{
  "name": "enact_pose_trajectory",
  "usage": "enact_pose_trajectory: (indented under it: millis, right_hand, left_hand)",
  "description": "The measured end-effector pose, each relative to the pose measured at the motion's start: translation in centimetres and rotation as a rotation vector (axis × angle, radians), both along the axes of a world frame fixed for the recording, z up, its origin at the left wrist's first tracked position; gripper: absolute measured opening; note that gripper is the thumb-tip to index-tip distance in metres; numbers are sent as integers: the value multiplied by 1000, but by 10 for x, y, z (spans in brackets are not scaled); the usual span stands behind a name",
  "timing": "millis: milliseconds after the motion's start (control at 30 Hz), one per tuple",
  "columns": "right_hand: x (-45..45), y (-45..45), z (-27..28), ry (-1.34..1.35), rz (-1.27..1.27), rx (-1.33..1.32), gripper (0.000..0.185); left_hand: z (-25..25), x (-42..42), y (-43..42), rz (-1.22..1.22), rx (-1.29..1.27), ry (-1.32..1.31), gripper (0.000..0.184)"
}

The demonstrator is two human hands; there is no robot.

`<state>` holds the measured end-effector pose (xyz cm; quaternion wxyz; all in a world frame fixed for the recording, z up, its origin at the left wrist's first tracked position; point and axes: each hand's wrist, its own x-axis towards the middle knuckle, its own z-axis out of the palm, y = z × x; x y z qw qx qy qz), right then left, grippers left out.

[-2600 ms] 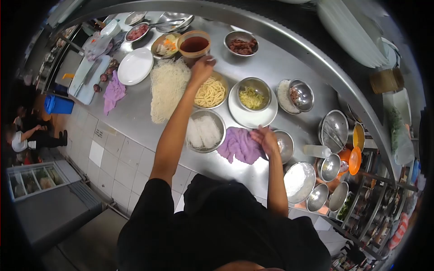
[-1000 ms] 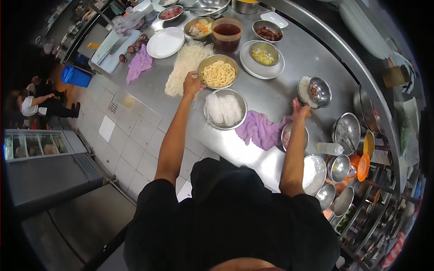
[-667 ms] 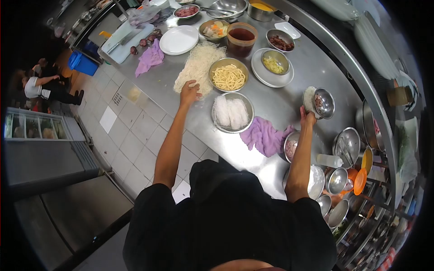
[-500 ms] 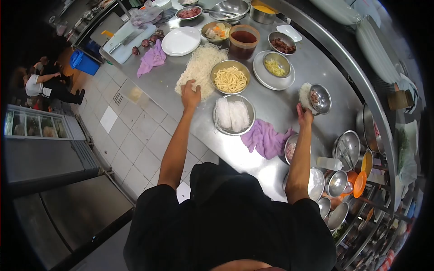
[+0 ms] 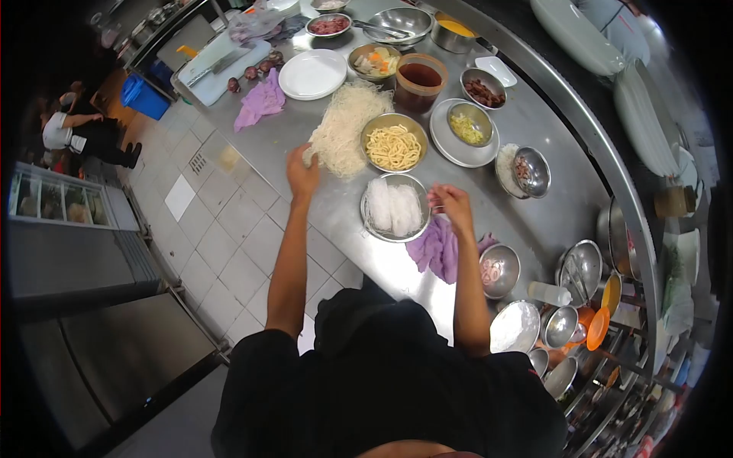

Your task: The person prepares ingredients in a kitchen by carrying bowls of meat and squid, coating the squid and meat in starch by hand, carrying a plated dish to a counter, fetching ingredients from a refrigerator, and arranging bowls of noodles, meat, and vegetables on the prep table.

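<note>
My left hand (image 5: pixel 303 169) is at the left edge of a flat pile of dry, pale thin noodles (image 5: pixel 347 130). Its fingers look loosely bent and apart; whether the tips touch the strands is hard to see. My right hand (image 5: pixel 452 204), fingers apart and holding nothing I can see, hovers by the right rim of a metal bowl (image 5: pixel 369 224) of white glass noodles (image 5: pixel 393 206). Behind that stands a bowl of thick yellow noodles (image 5: pixel 392 146). A purple cloth (image 5: pixel 434 248) lies crumpled below my right hand.
Along the steel table stand a tub of dark red sauce (image 5: pixel 420 76), a white plate (image 5: pixel 311 74), stacked plates bearing a bowl of chopped yellow-green food (image 5: pixel 469 126), and two small bowls (image 5: pixel 532 172). A metal shelf rail (image 5: pixel 622 160) curves along the right. Another person (image 5: pixel 84 133) is far left.
My right hand has left the small bowls at the right and moved left to the glass noodle bowl. My left hand has drawn back from atop the dry noodles to their edge.
</note>
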<state>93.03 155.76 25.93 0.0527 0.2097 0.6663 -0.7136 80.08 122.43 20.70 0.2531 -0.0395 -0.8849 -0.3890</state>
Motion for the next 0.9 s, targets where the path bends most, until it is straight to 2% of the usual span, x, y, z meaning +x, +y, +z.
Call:
enact_pose_trajectory:
  millis: [33,100,167,200,233,267,333,400,433,533,600,633,700,733,767,833,867,900]
  right_hand:
    - [4,-12,3,-2,-6,5,22]
    - [9,-42,18,-14,185,57,20]
    - [14,-77,23,-1,294,28,18]
    - [15,-98,24,14,403,-6,17]
    - [14,-120,14,41,539,-11,15]
    - [19,-148,28,281,579,105,15]
    - [21,-205,37,561,768,155,16]
    - [18,-254,27,45,1099,11,18]
    - [26,-277,29,161,1174,128,18]
    - [50,-336,47,135,1334,109,18]
    - [52,-382,61,77,1635,278,25]
    - [60,-406,49,116,1675,283,25]
    - [73,-435,16,333,1489,377,22]
    - [64,-443,16,557,1562,81,27]
    - [76,-453,49,209,1498,207,33]
    - [86,-466,34,257,1352,143,35]
    - [89,-465,34,334,1298,144,34]
    - [92,-472,35,393,1242,164,34]
  left_hand:
    - [4,12,-4,-6,5,-2,36]
    - [40,38,-19,-38,307,-348,34]
    - [107,68,-25,-300,244,-453,38]
    - [166,89,-17,-451,180,-391,37]
    - [211,106,-14,-585,8,-222,38]
    - [272,128,-14,-720,-171,-285,40]
    - [358,174,-24,-926,-471,77,31]
    - [406,220,-43,-912,-584,179,32]
    - [419,241,-51,-880,-602,172,33]
    - [440,287,-92,-700,-589,93,34]
    - [447,310,-128,-553,-549,29,35]
    - [450,328,-151,-426,-495,-20,35]
    - [453,363,-193,-183,-353,-107,36]
    - [451,379,-221,-41,-255,-182,37]
    - [452,396,-249,132,-141,-271,37]
    - [432,438,-312,527,130,-418,38]
    - [392,462,-366,561,125,-326,41]
    - [352,490,-441,636,-4,-290,50]
